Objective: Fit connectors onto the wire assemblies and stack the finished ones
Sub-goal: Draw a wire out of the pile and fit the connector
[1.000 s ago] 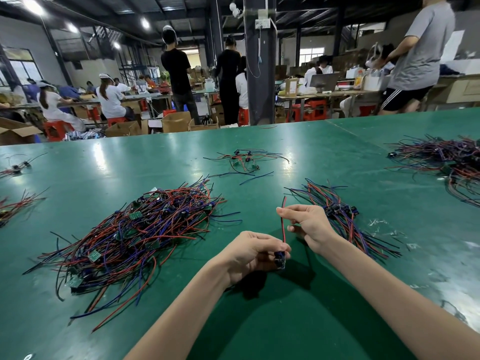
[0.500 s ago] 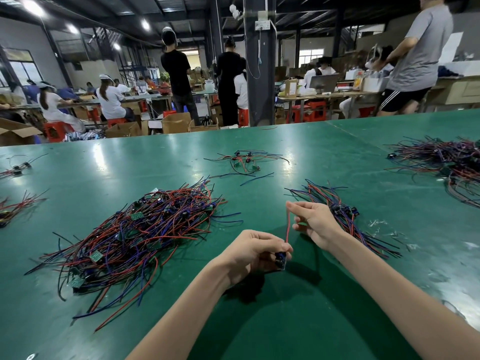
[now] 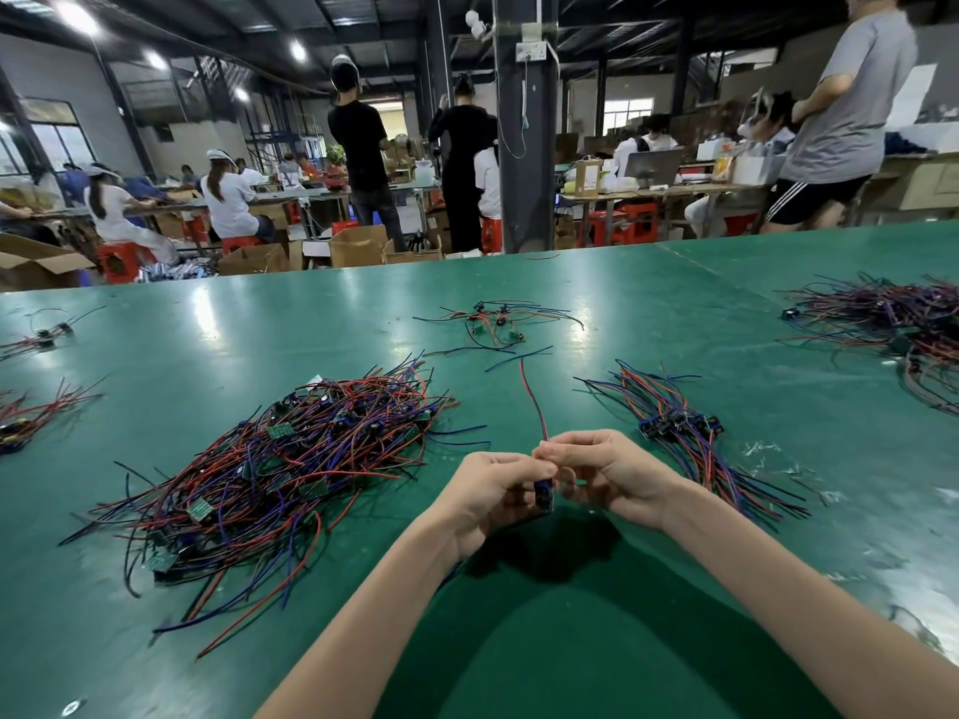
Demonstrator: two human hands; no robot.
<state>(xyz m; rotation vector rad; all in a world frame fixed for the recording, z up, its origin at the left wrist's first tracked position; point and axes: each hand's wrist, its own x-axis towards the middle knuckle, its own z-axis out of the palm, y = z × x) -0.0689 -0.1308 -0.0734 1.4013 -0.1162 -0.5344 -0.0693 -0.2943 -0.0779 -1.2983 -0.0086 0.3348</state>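
Head view: the step in hand looks like seating a connector on one wire assembly. The left hand [image 3: 493,493] has its grip curled round a small dark blue connector [image 3: 543,499], held just above the green counter [image 3: 519,646] near the middle of its near edge. The right hand [image 3: 615,472] meets it, thumb and forefinger pinched on the red wire [image 3: 531,402] right where it enters the connector. The wire's free end rises away toward the far edge. The fingers hide whether the terminal is fully home. The next move, I judge, calls for a firm push along the wire's line. The piece can then be laid on the aligned stack [image 3: 685,438] just to the right of the hands, well apart from the loose tangle [image 3: 290,459] on the left side.
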